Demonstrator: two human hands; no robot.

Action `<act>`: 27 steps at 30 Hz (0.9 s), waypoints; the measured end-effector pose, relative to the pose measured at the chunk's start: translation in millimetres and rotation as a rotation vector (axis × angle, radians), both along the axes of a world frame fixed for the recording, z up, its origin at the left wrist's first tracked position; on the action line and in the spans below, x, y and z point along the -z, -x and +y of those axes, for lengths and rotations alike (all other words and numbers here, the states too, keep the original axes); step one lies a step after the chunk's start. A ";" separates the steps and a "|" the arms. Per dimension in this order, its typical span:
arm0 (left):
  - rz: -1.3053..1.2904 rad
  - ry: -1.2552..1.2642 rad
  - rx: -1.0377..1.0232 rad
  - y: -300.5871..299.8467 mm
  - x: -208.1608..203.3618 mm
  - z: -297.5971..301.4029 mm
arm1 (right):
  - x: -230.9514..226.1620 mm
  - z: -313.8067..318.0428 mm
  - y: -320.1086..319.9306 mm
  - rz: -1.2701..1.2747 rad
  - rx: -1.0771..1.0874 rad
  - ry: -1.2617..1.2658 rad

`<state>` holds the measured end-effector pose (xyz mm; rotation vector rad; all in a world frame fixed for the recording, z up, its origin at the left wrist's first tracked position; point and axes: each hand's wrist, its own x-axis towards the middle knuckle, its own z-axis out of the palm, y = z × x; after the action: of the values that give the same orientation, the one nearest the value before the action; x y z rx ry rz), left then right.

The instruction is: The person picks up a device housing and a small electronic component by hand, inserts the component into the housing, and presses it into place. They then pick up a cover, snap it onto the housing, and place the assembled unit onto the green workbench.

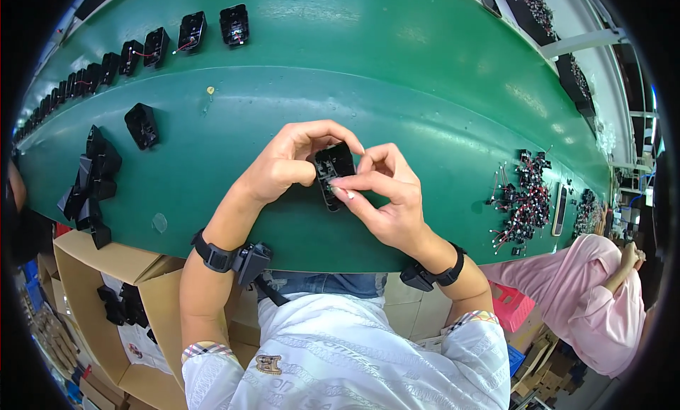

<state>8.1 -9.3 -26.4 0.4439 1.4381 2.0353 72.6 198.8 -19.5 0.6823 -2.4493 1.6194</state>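
Observation:
My left hand (287, 162) is closed round a small black plastic housing (336, 158), holding it tilted above the green table with its hollow side up. The thumb presses on its left side and the index finger curls over the far end. My right hand (388, 194) is closed in a pinch at the housing's near right part. A small white plug (350, 195) shows at its thumb and fingertips; the rest of that part is hidden. Dark fittings show inside the housing, too small to name.
A row of black housings (192, 31), some with red wires, lines the far left of the green table (425, 77). More housings (92, 172) are piled at left. Wired parts (524, 197) lie heaped at right. An open cardboard box (159, 318) stands lower left; a person in pink (588, 289) sits at right.

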 end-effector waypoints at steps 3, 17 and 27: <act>0.026 -0.017 -0.028 -1.5 4.5 -1.7 | -3.5 4.5 4.2 -0.072 -0.029 -0.025; -0.293 -0.050 0.089 -10.9 5.1 -5.0 | -12.8 10.0 16.3 0.101 -0.186 -0.223; -0.222 -0.120 0.070 -3.1 0.7 -17.0 | -8.5 22.3 17.2 -0.256 -0.140 0.183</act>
<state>11.2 -26.3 -27.1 0.3015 1.1585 2.0502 55.4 221.1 -11.0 0.6685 -2.4213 2.0719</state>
